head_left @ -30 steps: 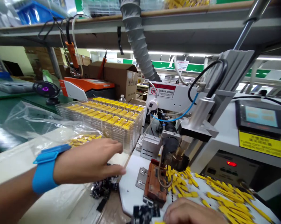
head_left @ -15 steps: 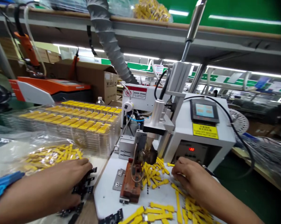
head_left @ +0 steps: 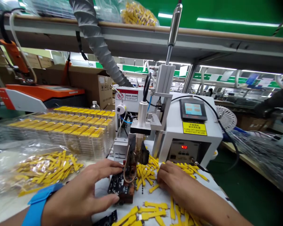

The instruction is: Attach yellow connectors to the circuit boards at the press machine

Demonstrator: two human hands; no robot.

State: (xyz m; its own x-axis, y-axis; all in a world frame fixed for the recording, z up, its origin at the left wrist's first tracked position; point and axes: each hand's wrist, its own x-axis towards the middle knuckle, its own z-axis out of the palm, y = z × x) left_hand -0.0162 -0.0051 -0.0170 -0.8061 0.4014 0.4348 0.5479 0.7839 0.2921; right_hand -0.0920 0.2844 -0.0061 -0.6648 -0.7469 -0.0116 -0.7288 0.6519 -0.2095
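Note:
My left hand [head_left: 85, 188], with a blue band at the wrist, spans a black circuit board [head_left: 116, 185] between thumb and fingers. The board lies on the reddish-brown fixture block [head_left: 129, 197], beneath the machine's metal head [head_left: 140, 142]. My right hand [head_left: 171, 180] is right of the fixture, with curled fingers in a heap of yellow strips [head_left: 146, 171] with metal tips. Its fingertips are partly hidden, so what they pinch cannot be made out. More yellow strips [head_left: 154, 215] lie in front, beside another black board [head_left: 106, 219].
A clear bag of yellow strips [head_left: 47, 169] lies left, before stacked clear trays [head_left: 85, 141] of yellow pieces. The white machine cabinet [head_left: 190, 125] with a screen stands behind my right hand. A grey hose [head_left: 96, 47] hangs from above; an orange machine [head_left: 45, 92] sits far left.
My left hand has moved right from the black boards at the left to the fixture, where a board now lies. My right hand stays by the yellow heap, its fingers curled in further. The view has shifted.

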